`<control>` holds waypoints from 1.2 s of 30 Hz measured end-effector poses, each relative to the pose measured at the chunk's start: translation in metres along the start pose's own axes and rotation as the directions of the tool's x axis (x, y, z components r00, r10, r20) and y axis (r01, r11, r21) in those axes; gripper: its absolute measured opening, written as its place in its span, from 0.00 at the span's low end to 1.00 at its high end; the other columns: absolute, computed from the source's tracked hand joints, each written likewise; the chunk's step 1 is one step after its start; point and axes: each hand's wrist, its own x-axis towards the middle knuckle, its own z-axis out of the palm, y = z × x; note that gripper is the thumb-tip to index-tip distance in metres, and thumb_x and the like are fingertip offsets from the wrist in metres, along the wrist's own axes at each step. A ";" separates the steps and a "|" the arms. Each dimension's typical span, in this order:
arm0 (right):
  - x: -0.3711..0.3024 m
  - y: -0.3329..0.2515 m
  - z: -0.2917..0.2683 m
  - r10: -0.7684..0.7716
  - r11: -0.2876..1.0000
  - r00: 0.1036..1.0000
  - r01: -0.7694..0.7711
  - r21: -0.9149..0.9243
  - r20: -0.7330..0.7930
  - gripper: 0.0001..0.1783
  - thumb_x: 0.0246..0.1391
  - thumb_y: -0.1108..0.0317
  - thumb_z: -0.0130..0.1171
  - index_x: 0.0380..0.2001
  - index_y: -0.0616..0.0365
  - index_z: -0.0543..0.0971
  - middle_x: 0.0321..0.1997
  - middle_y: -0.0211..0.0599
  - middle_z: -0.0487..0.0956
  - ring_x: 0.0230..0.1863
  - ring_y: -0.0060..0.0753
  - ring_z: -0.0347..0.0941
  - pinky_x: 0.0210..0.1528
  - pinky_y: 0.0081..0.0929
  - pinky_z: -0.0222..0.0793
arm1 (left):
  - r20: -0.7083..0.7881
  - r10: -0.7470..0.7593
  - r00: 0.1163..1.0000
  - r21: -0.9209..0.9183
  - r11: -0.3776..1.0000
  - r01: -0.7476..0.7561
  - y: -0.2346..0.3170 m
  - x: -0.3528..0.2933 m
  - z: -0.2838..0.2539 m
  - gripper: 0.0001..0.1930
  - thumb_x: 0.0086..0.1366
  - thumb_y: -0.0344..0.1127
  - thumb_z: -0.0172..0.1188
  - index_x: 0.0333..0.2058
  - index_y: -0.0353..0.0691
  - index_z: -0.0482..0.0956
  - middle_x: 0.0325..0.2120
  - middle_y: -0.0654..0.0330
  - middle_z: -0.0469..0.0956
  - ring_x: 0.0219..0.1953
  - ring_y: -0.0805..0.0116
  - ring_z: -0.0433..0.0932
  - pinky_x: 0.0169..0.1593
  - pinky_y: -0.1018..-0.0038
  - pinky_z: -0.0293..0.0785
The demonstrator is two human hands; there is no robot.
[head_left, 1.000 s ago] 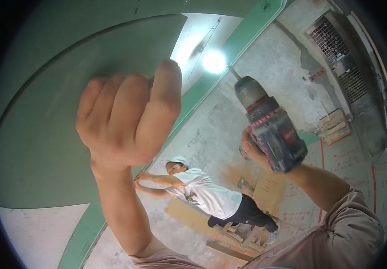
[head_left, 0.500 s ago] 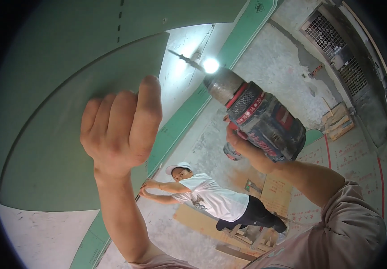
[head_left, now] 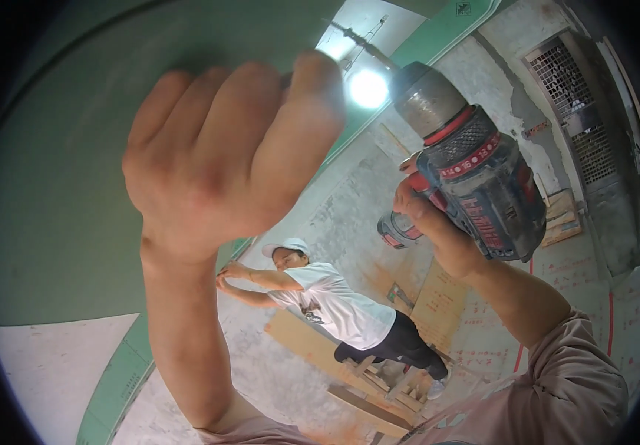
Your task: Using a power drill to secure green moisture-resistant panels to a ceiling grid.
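Observation:
A large dark green board [head_left: 60,222] spreads over the upper left. My left hand [head_left: 223,148] is raised against it with the fingers curled into a fist, the knuckles facing me. What lies inside the curled fingers is hidden. To the right, my right hand [head_left: 439,230] grips a dark blue and red cordless drill driver [head_left: 479,170] by its handle, the fingers near the red trigger. The tool tilts up and to the left, its long thin bit [head_left: 361,41] apart from my left fist. A bright work light [head_left: 369,89] glows beside the chuck.
A co-worker in a white T-shirt [head_left: 342,308] and cap stands farther off, arms raised to a green strip [head_left: 116,378]. Wooden trestle pieces [head_left: 387,386] are by their legs. A grated metal door [head_left: 583,111] is at the upper right, with printed sheeting [head_left: 565,319] below it.
My left fist appears larger and higher in view. The drill driver has shifted right, and the view has turned, with the co-worker now farther left. My right hand keeps its grip.

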 end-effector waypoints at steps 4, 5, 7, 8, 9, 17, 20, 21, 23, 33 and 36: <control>0.003 -0.008 -0.001 0.075 0.997 0.995 -0.073 -0.033 0.070 0.09 0.53 0.70 0.59 0.39 0.56 0.75 0.33 0.27 0.76 0.33 0.17 0.70 0.37 0.22 0.69 | 0.047 -0.028 0.998 0.009 1.000 0.028 -0.002 -0.001 -0.004 0.15 0.47 0.23 0.60 0.37 0.43 0.77 0.17 0.68 0.67 0.17 0.75 0.66 0.22 0.77 0.60; 0.004 -0.003 0.001 -0.012 1.000 1.000 0.012 0.020 0.012 0.08 0.53 0.70 0.59 0.38 0.56 0.75 0.33 0.27 0.76 0.33 0.17 0.70 0.36 0.22 0.69 | 0.032 -0.028 0.999 0.015 1.000 0.028 -0.001 0.000 -0.002 0.15 0.47 0.23 0.60 0.37 0.43 0.77 0.17 0.68 0.67 0.17 0.75 0.66 0.22 0.77 0.60; 0.007 0.003 -0.002 -0.115 0.991 0.992 0.117 0.057 -0.052 0.07 0.53 0.70 0.59 0.37 0.56 0.75 0.32 0.26 0.76 0.33 0.17 0.70 0.35 0.22 0.69 | 0.053 -0.061 0.997 -0.003 0.998 0.061 0.003 0.002 0.003 0.15 0.46 0.24 0.61 0.35 0.43 0.76 0.16 0.69 0.66 0.17 0.75 0.65 0.22 0.77 0.60; 0.007 0.004 -0.003 -0.075 0.994 0.997 0.076 0.084 -0.018 0.08 0.53 0.70 0.59 0.37 0.56 0.75 0.32 0.27 0.75 0.33 0.17 0.70 0.35 0.22 0.68 | 0.044 -0.058 0.997 0.007 0.998 0.058 0.003 0.003 0.003 0.15 0.46 0.24 0.61 0.35 0.43 0.76 0.16 0.69 0.66 0.17 0.75 0.65 0.22 0.77 0.60; 0.007 0.004 -0.003 -0.037 0.994 0.999 0.035 0.108 0.019 0.08 0.53 0.70 0.59 0.37 0.56 0.75 0.32 0.27 0.75 0.33 0.18 0.70 0.35 0.22 0.68 | 0.046 -0.068 0.997 0.003 0.998 0.068 0.003 0.002 0.002 0.15 0.45 0.25 0.61 0.35 0.43 0.76 0.16 0.69 0.66 0.17 0.75 0.66 0.22 0.77 0.60; 0.013 0.003 0.001 0.015 0.983 0.997 -0.029 0.180 0.076 0.18 0.52 0.70 0.52 0.46 0.62 0.65 0.28 0.33 0.71 0.33 0.28 0.68 0.44 0.32 0.66 | 0.063 -0.129 0.990 0.001 0.992 0.129 0.008 0.006 -0.010 0.11 0.46 0.30 0.58 0.32 0.43 0.74 0.17 0.67 0.64 0.18 0.74 0.68 0.24 0.77 0.63; 0.010 0.011 -0.006 0.031 0.978 0.999 -0.038 0.207 0.036 0.18 0.51 0.71 0.52 0.46 0.62 0.65 0.27 0.34 0.70 0.33 0.29 0.68 0.43 0.33 0.66 | 0.048 -0.145 0.988 -0.066 0.987 0.148 0.013 0.002 -0.003 0.10 0.46 0.30 0.57 0.31 0.44 0.73 0.16 0.68 0.64 0.18 0.74 0.68 0.26 0.78 0.65; 0.011 0.010 -0.006 0.010 0.981 0.999 -0.019 0.194 0.046 0.18 0.51 0.71 0.52 0.46 0.62 0.65 0.27 0.34 0.70 0.33 0.29 0.68 0.43 0.33 0.66 | 0.031 -0.153 0.988 -0.046 0.987 0.154 0.013 0.001 -0.005 0.10 0.46 0.30 0.57 0.31 0.44 0.73 0.16 0.68 0.64 0.18 0.74 0.68 0.26 0.78 0.65; 0.015 0.009 -0.004 0.005 0.974 0.998 -0.018 0.227 0.061 0.17 0.52 0.71 0.52 0.45 0.61 0.65 0.27 0.33 0.70 0.33 0.29 0.68 0.43 0.33 0.66 | 0.082 -0.169 0.982 -0.061 0.983 0.175 0.012 -0.001 -0.010 0.10 0.46 0.30 0.56 0.31 0.45 0.73 0.16 0.68 0.63 0.18 0.73 0.68 0.27 0.78 0.66; 0.019 0.031 -0.019 -0.035 0.983 0.997 0.022 0.184 0.069 0.15 0.55 0.69 0.55 0.45 0.56 0.68 0.31 0.30 0.74 0.35 0.23 0.72 0.38 0.25 0.69 | 0.000 -0.184 0.983 -0.077 0.980 0.183 0.018 0.000 -0.005 0.09 0.47 0.30 0.56 0.31 0.45 0.73 0.15 0.68 0.64 0.19 0.73 0.68 0.28 0.78 0.67; 0.023 0.020 -0.020 -0.038 0.991 0.997 0.029 0.132 0.071 0.13 0.54 0.71 0.56 0.44 0.56 0.70 0.31 0.29 0.74 0.35 0.22 0.72 0.37 0.25 0.69 | -0.004 -0.170 0.985 -0.091 0.981 0.169 0.014 0.004 -0.002 0.09 0.47 0.30 0.57 0.31 0.44 0.74 0.15 0.68 0.64 0.19 0.73 0.68 0.27 0.77 0.66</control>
